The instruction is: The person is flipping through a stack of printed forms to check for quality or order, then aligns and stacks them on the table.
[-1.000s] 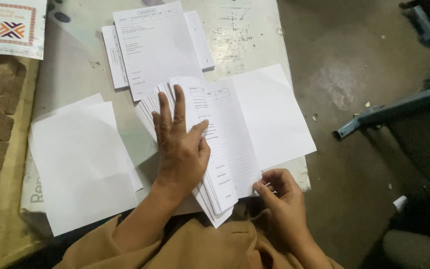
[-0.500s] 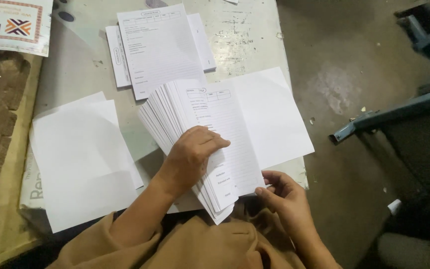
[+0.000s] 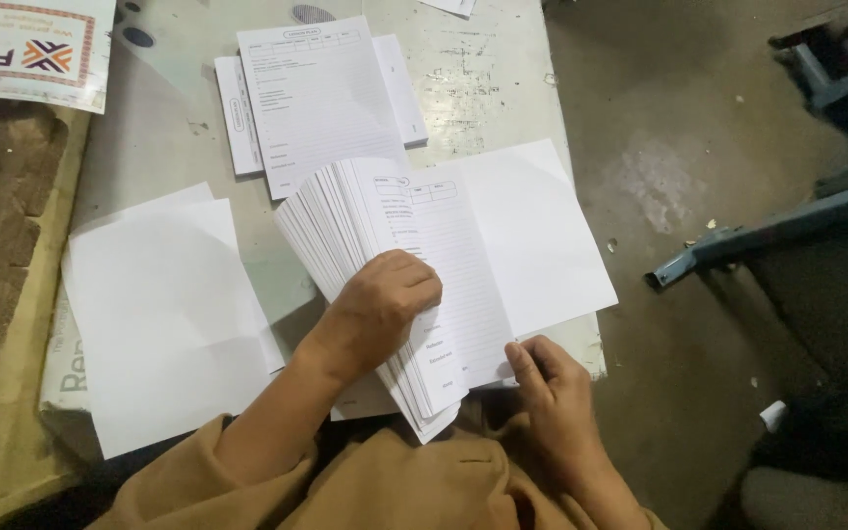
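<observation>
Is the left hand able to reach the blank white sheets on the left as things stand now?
Probably yes. The left hand rests on the fanned stack of forms, and the blank white sheets lie uncovered just beside it.

Your work sits on a pale, scuffed table (image 3: 503, 88) with a worn, speckled top. Directly on it near the far edge lies a small pile of printed forms (image 3: 321, 98), the top sheet skewed over those beneath. In the middle lies a fanned stack of forms (image 3: 395, 255), opened beside a blank white page (image 3: 542, 236). At your left lie blank white sheets (image 3: 164, 324), overlapping, their near edge overhanging the table's.
</observation>
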